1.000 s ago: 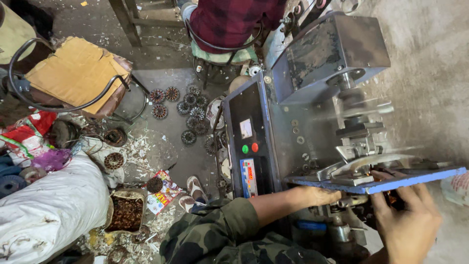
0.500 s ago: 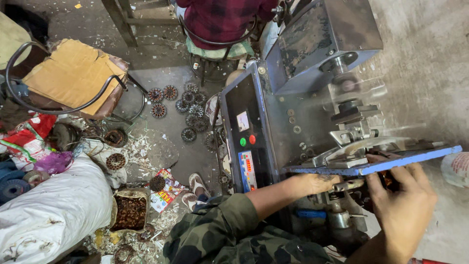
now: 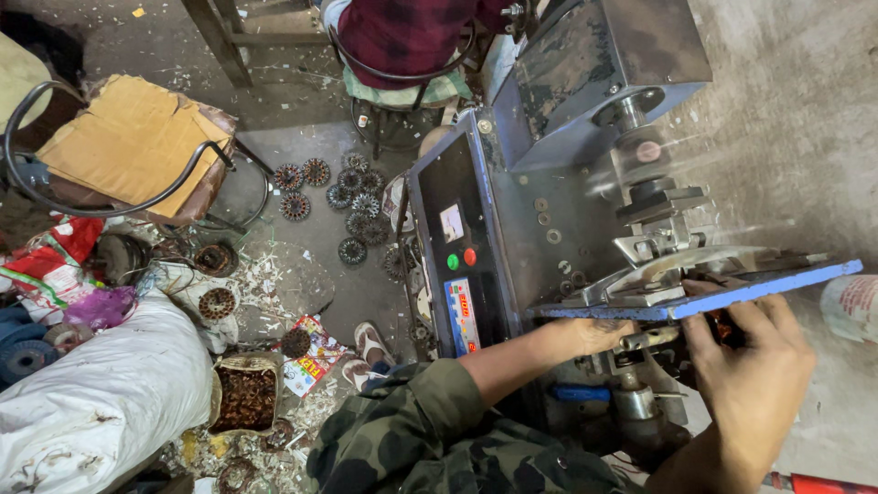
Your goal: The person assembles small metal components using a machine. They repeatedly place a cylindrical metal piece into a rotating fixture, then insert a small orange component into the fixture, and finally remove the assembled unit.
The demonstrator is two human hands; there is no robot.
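Observation:
I sit at a grey winding machine with a blue plate across its front. My left hand reaches in under the plate's left end beside a small metal lever; its fingers are hidden. My right hand is curled under the plate's right part, with the fingers around a dark, copper-coloured round part that is mostly covered. Above the plate the spindle looks blurred by motion.
The machine's black panel carries a green and a red button. Several wound round stators lie on the floor. A cardboard-topped stool, a white sack and a box of brown parts stand left. Another person sits beyond.
Both hands stay at the machine. My right hand has closed in a little toward the blue plate, and the view has shifted slightly.

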